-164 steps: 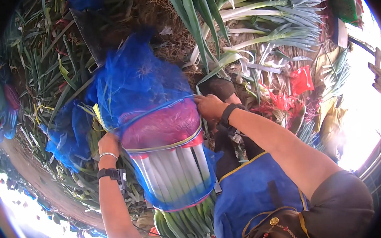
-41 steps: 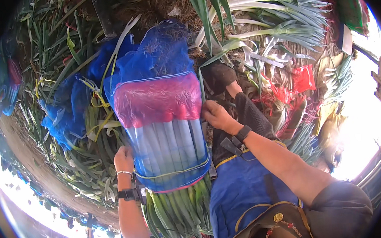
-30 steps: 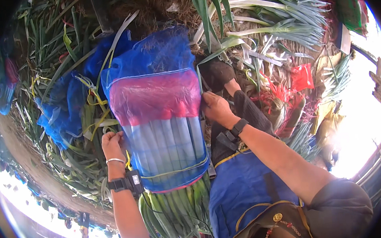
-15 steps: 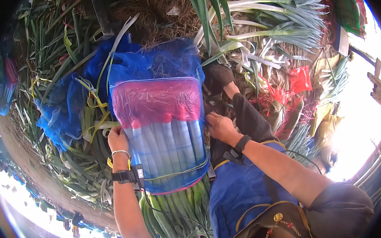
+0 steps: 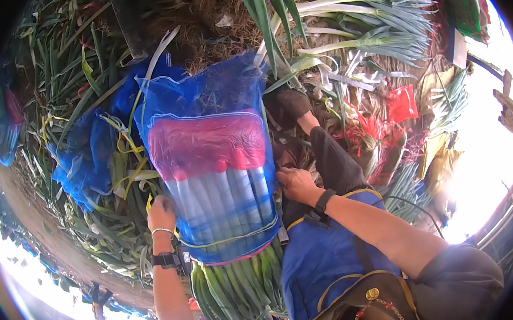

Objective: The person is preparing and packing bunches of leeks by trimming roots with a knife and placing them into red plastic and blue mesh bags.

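Observation:
A blue mesh bag packed with leeks lies upright in front of me. A pink plastic wrap covers the root ends inside it, and green leek tops stick out of the near end. My right hand is closed at the bag's right edge, its fingertips pinching the mesh. My left hand is closed just off the left edge, a thin yellow strip showing at its fingers. The far flap of mesh lies spread beyond the pink wrap.
Leek trimmings cover the ground at left, with more crumpled blue mesh. Loose leeks lie in a pile at the far right. A red plastic piece and red ties sit right of my leg.
My left hand has drawn back toward me and slightly away from the bag. The far mesh flap has spread out flatter, and the bag has tilted slightly. My right hand stays at the right edge.

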`<state>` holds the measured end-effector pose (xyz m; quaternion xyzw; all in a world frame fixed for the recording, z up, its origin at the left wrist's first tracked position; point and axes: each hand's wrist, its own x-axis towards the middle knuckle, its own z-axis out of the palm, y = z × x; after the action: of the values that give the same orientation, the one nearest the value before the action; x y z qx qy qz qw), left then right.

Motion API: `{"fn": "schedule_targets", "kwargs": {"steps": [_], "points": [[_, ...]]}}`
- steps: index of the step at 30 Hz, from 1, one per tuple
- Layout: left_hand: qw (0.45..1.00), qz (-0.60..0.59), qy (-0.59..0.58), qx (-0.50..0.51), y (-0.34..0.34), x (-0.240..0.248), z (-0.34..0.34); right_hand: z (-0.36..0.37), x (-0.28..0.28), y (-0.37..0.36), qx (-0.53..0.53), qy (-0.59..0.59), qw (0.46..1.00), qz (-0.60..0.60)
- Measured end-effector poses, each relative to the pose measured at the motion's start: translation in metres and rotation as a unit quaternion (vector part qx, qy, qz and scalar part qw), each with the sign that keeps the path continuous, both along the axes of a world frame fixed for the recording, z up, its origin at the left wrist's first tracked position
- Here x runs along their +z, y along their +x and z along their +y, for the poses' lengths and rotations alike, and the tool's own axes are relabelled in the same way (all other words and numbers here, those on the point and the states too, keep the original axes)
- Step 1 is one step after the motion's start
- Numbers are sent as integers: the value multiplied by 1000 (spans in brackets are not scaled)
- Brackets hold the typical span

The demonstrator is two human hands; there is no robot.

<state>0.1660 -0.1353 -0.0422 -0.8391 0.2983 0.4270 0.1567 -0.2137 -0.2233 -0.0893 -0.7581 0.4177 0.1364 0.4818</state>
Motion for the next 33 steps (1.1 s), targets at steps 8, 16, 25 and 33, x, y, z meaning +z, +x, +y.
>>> {"fn": "schedule_targets", "kwargs": {"steps": [8, 16, 25, 33], "points": [[996, 1, 79, -32, -5, 0, 25, 14, -6, -15, 16, 16, 1000, 12], [998, 6, 39, -42, -6, -4, 16, 62, 4, -18, -46, 34, 998, -8], [929, 114, 284, -208, 24, 1, 72, 27, 10, -19, 114, 83, 990, -2], [888, 86, 333, -306, -3, -2, 17, 41, -5, -36, 155, 269, 948, 66]]}}
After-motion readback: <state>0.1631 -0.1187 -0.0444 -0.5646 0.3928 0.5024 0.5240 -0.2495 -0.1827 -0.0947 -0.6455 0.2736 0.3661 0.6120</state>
